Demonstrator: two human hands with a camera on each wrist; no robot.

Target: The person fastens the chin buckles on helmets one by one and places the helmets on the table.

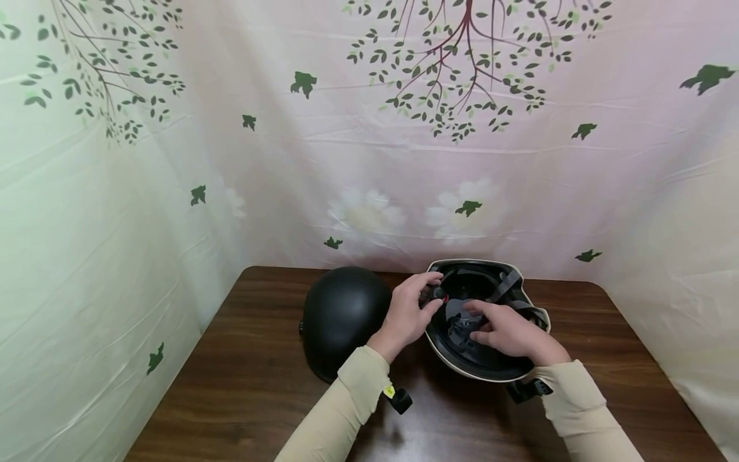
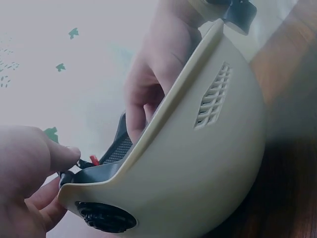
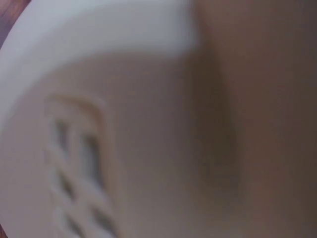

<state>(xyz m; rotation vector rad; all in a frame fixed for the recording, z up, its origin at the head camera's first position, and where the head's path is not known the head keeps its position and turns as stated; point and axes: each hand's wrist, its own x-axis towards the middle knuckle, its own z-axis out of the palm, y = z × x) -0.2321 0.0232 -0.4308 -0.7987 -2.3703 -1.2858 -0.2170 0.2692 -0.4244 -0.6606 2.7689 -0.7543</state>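
Observation:
A cream helmet (image 2: 198,163) lies upside down on the table, its dark lined inside (image 1: 491,367) facing up. At its left rim my left hand (image 1: 408,313) grips a small black buckle (image 1: 437,293) with a red part, thumb above and fingers below. My right hand (image 1: 508,330) reaches over the right rim into the helmet. Its thumb and index finger are spread over the grey padding (image 1: 460,319), with nothing between them; the left wrist view hides its fingertips behind the rim. The right wrist view shows the shell's vent grille (image 3: 81,163), close and blurred.
A black helmet (image 1: 346,314) sits dome up just left of the cream one, partly behind my left forearm. Both stand on a dark wooden table (image 1: 231,385). Printed cloth (image 1: 392,179) hangs along the table's back and sides. A grey strap (image 1: 507,283) crosses the helmet's far right inside.

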